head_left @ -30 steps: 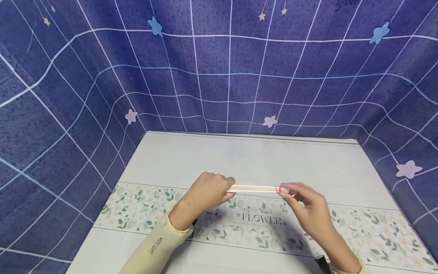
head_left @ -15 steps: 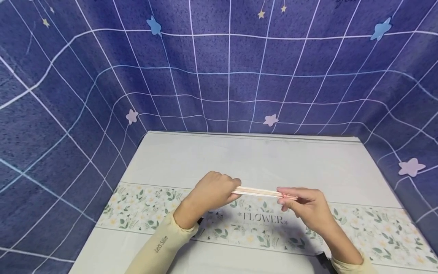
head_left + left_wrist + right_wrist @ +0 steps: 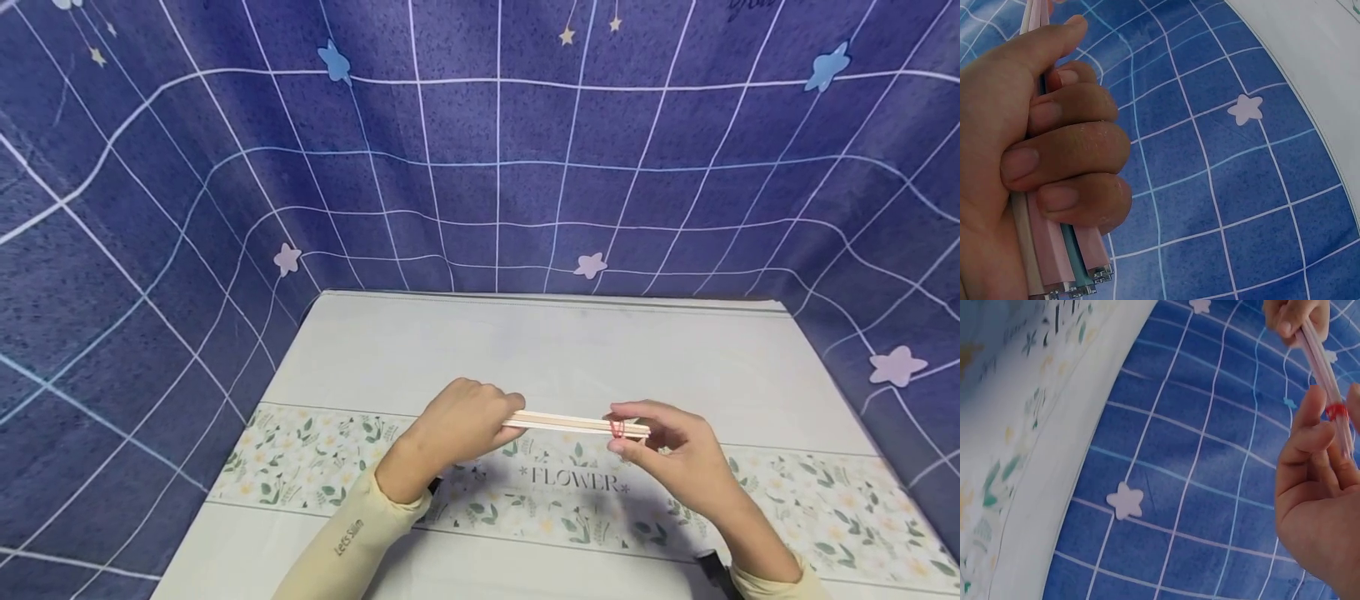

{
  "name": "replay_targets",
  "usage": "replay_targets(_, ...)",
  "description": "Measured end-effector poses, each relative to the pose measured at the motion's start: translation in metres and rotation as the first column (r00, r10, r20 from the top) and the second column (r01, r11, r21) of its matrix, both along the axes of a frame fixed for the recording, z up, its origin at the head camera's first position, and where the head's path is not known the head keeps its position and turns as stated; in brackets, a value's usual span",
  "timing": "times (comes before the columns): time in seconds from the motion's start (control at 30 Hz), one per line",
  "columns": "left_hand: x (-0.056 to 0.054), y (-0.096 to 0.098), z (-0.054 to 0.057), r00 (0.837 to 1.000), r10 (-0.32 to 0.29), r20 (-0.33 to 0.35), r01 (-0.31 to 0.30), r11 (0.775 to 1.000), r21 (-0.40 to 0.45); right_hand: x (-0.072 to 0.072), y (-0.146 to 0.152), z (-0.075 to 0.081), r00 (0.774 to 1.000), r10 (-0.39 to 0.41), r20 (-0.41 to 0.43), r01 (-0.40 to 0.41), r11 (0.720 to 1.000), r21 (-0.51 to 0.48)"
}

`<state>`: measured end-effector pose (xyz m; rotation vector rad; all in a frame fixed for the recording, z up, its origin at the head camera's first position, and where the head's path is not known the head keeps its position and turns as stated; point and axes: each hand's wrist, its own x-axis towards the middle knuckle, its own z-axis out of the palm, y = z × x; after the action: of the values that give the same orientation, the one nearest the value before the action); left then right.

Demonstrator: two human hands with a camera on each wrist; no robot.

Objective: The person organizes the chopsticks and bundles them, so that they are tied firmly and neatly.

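Observation:
My left hand grips a bundle of slim pale chopsticks, fingers wrapped round one end. In the left wrist view, the patterned ends of the chopsticks stick out below the little finger, some pinkish, one teal. Toward the other end, a red rubber band circles the bundle. The thumb and forefinger of my right hand are at this band, one above and one below it. In the right wrist view, the red band shows between the fingertips, and the chopstick tips run past it toward the palm.
Under the hands lies a white table cover with a flowered strip reading "FLOWER". A blue gridded curtain with stars encloses the back and sides.
The bundle's banded end has dipped slightly and shifted right. My right fingers covered the band half a second ago; now they have spread wider and more of the band and tips shows.

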<state>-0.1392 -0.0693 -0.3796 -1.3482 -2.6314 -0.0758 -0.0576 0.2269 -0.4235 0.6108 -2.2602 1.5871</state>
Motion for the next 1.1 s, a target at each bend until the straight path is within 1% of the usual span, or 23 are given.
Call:
replay_targets(0.07, 0.000, -0.002, 0.000, 1.000, 0.003, 0.004, -0.003, 1.000, 0.005, 0.001, 0.004, 0.000, 1.000, -0.023, 0.003, 0.023, 1.000, 0.022)
replay_targets(0.1, 0.000, -0.002, 0.000, 1.000, 0.003, 0.006, -0.003, 1.000, 0.007, 0.001, 0.005, 0.000, 1.000, -0.021, 0.004, 0.021, 0.999, 0.027)
replay_targets(0.2, 0.001, -0.004, 0.001, 1.000, -0.007, 0.007, 0.007, 1.000, 0.017, 0.001, 0.006, 0.000, 1.000, 0.031, -0.004, -0.031, 0.999, -0.008)
replay_targets(0.3, 0.001, -0.005, 0.003, 1.000, -0.017, -0.012, 0.017, 1.000, 0.026, -0.002, 0.004, 0.000, 0.993, 0.097, -0.071, -0.101, 0.994, -0.052)
replay_targets(0.4, 0.002, -0.007, 0.005, 0.999, -0.015, -0.031, 0.016, 0.999, 0.029, -0.005, 0.003, 0.000, 0.979, 0.141, -0.145, -0.152, 0.986, -0.069)
replay_targets(0.5, 0.003, -0.007, 0.006, 0.999, -0.010, -0.036, 0.011, 1.000, 0.024, -0.006, 0.001, 0.001, 0.974, 0.163, -0.159, -0.173, 0.983, -0.052)
replay_targets(0.6, 0.004, -0.005, 0.005, 0.999, -0.010, -0.041, 0.010, 1.000, 0.012, -0.008, -0.002, 0.000, 0.970, 0.181, -0.161, -0.185, 0.983, -0.009)
replay_targets(0.7, 0.005, 0.000, 0.003, 0.998, -0.034, -0.047, 0.035, 0.999, 0.007, -0.009, -0.007, -0.002, 0.965, 0.207, -0.159, -0.204, 0.978, 0.031)
replay_targets(0.8, 0.007, 0.004, 0.001, 0.998, -0.050, -0.043, 0.050, 0.999, 0.003, -0.009, -0.012, -0.004, 0.968, 0.213, -0.132, -0.209, 0.977, 0.049)
replay_targets(0.87, 0.007, 0.005, 0.001, 0.998, -0.046, -0.035, 0.046, 0.999, -0.001, -0.008, -0.013, -0.003, 0.973, 0.207, -0.106, -0.201, 0.978, 0.063)
replay_targets(0.97, 0.007, 0.004, 0.002, 0.999, -0.025, -0.025, 0.025, 1.000, 0.000, -0.006, -0.014, -0.001, 0.983, 0.159, -0.086, -0.150, 0.984, 0.099)
replay_targets(1.03, 0.007, 0.004, 0.003, 1.000, -0.022, -0.014, 0.022, 1.000, 0.006, -0.005, -0.012, 0.001, 0.991, 0.108, -0.080, -0.098, 0.988, 0.122)
replay_targets(1.1, 0.006, 0.003, 0.005, 1.000, -0.023, -0.004, 0.023, 1.000, 0.009, -0.003, -0.009, 0.003, 0.994, 0.075, -0.078, -0.065, 0.991, 0.121)
